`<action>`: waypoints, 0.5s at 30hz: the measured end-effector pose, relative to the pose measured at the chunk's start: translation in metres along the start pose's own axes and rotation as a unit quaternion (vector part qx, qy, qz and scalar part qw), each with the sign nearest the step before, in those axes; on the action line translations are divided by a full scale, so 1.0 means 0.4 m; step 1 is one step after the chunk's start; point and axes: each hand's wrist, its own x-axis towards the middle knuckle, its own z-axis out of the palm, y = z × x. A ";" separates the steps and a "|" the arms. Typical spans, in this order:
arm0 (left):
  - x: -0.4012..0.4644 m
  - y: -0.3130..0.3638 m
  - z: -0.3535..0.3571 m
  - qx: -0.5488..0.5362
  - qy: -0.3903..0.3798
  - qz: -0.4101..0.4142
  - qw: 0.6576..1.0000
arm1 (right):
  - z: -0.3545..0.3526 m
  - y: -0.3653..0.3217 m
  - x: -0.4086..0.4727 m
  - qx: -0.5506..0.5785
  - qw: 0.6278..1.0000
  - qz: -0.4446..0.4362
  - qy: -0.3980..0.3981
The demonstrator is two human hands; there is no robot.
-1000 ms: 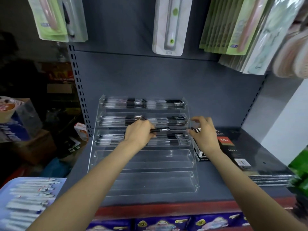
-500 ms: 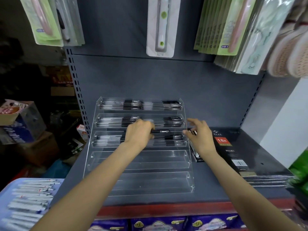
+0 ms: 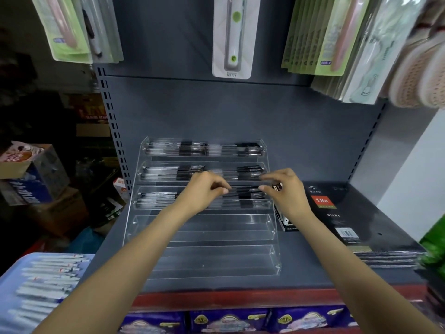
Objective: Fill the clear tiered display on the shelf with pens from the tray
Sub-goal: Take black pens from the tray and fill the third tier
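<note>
The clear tiered display (image 3: 202,251) stands on the grey shelf. Its top three tiers hold black-and-clear pens (image 3: 202,149); the two lower tiers are bare. My left hand (image 3: 202,192) hovers over the third tier and pinches one black pen (image 3: 243,189) that lies level above that tier. My right hand (image 3: 286,196) is at the display's right end, its thumb tip touching the pen's right end, fingers loosely bent. A blue tray (image 3: 9,276) with several white pens (image 3: 48,280) sits at the lower left.
Black diary boxes (image 3: 337,213) lie right of the display, one small box (image 3: 284,220) against its side. Packaged goods (image 3: 232,37) hang above. Cartons (image 3: 29,174) pile up on the left. Purple packs (image 3: 228,321) line the shelf below the red edge.
My left hand has lowered the pen from the second tier's level to just above the third tier. My right hand has moved left until its thumb met the pen's end.
</note>
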 end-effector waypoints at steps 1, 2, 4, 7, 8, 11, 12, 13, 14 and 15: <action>0.003 -0.001 0.005 0.007 -0.008 -0.008 1.000 | 0.001 0.003 -0.001 0.003 1.000 0.015 0.009; 0.006 -0.001 0.012 0.015 -0.013 -0.016 1.000 | 0.001 0.007 -0.001 0.012 0.999 0.032 0.014; 0.014 -0.002 0.024 0.038 -0.020 -0.029 0.999 | -0.004 0.014 -0.001 0.050 0.996 0.071 0.001; 0.025 0.002 0.037 0.080 -0.020 -0.035 0.996 | -0.008 0.029 0.002 0.096 0.988 0.113 -0.047; 0.029 0.005 0.040 0.094 -0.019 -0.032 0.995 | -0.007 0.035 0.004 0.099 0.987 0.116 -0.055; 0.038 0.012 0.046 0.139 -0.022 -0.021 0.990 | -0.006 0.039 0.007 0.102 0.986 0.114 -0.064; 0.039 0.014 0.048 0.147 -0.022 -0.020 0.989 | -0.006 0.039 0.008 0.105 0.986 0.114 -0.065; 0.040 0.015 0.049 0.154 -0.023 -0.020 0.988 | -0.007 0.038 0.008 0.108 0.985 0.114 -0.066; 0.041 0.016 0.050 0.160 -0.023 -0.020 0.987 | -0.007 0.039 0.008 0.109 0.985 0.114 -0.066; 0.041 0.017 0.052 0.166 -0.025 -0.020 0.986 | -0.008 0.039 0.006 0.109 0.985 0.113 -0.066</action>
